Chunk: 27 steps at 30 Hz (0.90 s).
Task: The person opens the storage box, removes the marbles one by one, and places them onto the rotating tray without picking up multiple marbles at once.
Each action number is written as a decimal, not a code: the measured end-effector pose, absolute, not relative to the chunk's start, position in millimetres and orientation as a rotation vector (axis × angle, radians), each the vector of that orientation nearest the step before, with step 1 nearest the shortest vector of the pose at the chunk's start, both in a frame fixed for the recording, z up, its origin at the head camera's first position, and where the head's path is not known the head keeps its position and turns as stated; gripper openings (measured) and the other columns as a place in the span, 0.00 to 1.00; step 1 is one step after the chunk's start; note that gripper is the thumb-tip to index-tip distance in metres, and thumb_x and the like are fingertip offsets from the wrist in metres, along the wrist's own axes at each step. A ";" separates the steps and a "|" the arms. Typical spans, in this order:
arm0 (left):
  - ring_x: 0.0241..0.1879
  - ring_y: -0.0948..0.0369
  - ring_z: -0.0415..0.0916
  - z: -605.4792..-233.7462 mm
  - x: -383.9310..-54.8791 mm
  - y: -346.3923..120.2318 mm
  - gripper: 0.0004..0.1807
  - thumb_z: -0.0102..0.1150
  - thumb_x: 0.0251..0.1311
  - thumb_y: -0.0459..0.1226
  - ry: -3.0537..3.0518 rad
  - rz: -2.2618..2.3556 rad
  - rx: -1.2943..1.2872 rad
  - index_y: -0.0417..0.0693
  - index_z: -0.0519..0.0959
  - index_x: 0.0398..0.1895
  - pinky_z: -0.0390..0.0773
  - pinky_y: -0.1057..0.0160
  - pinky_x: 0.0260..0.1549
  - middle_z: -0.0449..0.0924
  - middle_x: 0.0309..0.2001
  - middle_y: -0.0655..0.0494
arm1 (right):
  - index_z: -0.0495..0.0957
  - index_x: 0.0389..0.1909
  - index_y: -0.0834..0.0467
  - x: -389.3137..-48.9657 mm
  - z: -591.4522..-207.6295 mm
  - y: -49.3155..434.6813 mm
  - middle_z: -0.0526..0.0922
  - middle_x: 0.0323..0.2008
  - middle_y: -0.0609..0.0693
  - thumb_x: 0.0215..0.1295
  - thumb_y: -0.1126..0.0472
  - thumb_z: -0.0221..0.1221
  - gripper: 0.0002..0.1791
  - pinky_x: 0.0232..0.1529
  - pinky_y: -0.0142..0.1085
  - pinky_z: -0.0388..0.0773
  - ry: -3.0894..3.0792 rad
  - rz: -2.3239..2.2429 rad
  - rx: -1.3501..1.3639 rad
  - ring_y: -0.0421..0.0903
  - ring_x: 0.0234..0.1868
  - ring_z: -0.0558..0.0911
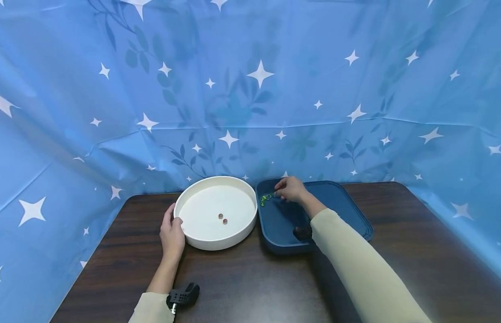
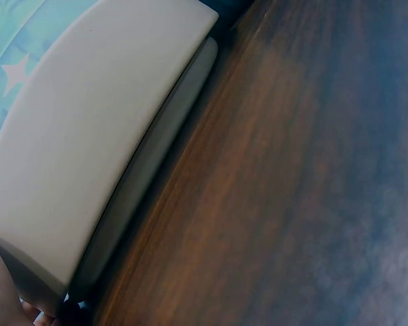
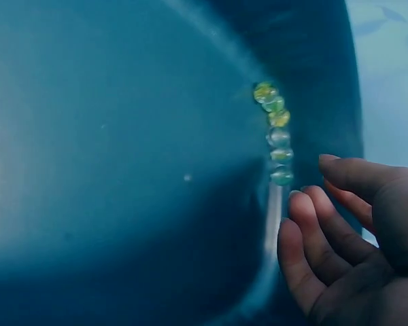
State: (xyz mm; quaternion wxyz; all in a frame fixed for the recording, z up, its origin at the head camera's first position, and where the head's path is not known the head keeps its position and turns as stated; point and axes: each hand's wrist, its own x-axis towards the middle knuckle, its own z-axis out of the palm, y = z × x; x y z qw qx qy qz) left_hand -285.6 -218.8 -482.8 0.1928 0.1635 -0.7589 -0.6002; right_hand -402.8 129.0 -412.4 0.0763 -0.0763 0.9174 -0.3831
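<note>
My left hand (image 1: 172,235) grips the left rim of a round white tray (image 1: 218,244), thumb on the rim and fingers along its outer side. Two small brownish round pieces (image 1: 225,221) lie inside it; their kind is too small to tell. In the left wrist view, the tray's pale wall (image 2: 102,115) fills the upper left and part of the hand (image 2: 0,292) shows below. My right hand (image 1: 292,189) hovers inside a blue tray (image 1: 331,202). Several clear green and yellow marbles (image 3: 280,138) line its edge, just off the right fingertips (image 3: 296,204), which hold nothing visible.
Both trays stand side by side on a dark brown wooden table (image 1: 250,287). Behind it hangs a blue curtain (image 1: 250,98) with white stars, close to the table's back edge. Each wrist carries a black strapped device (image 1: 185,295).
</note>
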 end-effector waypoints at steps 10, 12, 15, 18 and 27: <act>0.75 0.47 0.60 -483.8 -286.8 -219.4 0.34 0.36 0.66 0.35 -2.122 -1.681 0.471 0.54 0.62 0.78 0.65 0.43 0.69 0.60 0.78 0.48 | 0.83 0.50 0.64 -412.1 -430.4 128.7 0.86 0.39 0.56 0.69 0.63 0.61 0.13 0.31 0.33 0.78 2.737 -1.156 -0.183 0.42 0.31 0.80; 0.75 0.47 0.60 -484.4 -286.9 -219.2 0.34 0.35 0.66 0.35 -2.126 -1.682 0.466 0.54 0.62 0.78 0.64 0.43 0.70 0.59 0.78 0.49 | 0.83 0.50 0.64 -412.6 -432.2 128.0 0.86 0.39 0.56 0.68 0.63 0.61 0.13 0.32 0.32 0.77 2.758 -1.123 -0.188 0.42 0.32 0.81; 0.76 0.48 0.59 -485.6 -287.5 -219.4 0.34 0.35 0.66 0.35 -2.127 -1.675 0.460 0.53 0.62 0.78 0.63 0.43 0.70 0.59 0.78 0.49 | 0.83 0.51 0.63 -412.6 -434.5 126.0 0.86 0.41 0.57 0.68 0.63 0.62 0.14 0.33 0.33 0.78 2.788 -1.074 -0.198 0.43 0.34 0.82; 0.76 0.48 0.59 -485.3 -287.8 -219.4 0.34 0.35 0.66 0.35 -2.131 -1.669 0.447 0.53 0.62 0.77 0.63 0.43 0.71 0.59 0.78 0.48 | 0.83 0.52 0.63 -410.7 -434.7 124.2 0.86 0.43 0.58 0.68 0.62 0.62 0.14 0.35 0.35 0.79 2.825 -1.032 -0.208 0.45 0.36 0.83; 0.76 0.50 0.58 -485.5 -288.1 -219.9 0.34 0.36 0.66 0.35 -2.121 -1.682 0.470 0.54 0.62 0.78 0.63 0.44 0.71 0.59 0.79 0.50 | 0.84 0.44 0.62 -407.8 -437.3 120.9 0.86 0.41 0.57 0.70 0.61 0.60 0.10 0.40 0.41 0.81 2.876 -0.960 -0.236 0.48 0.38 0.83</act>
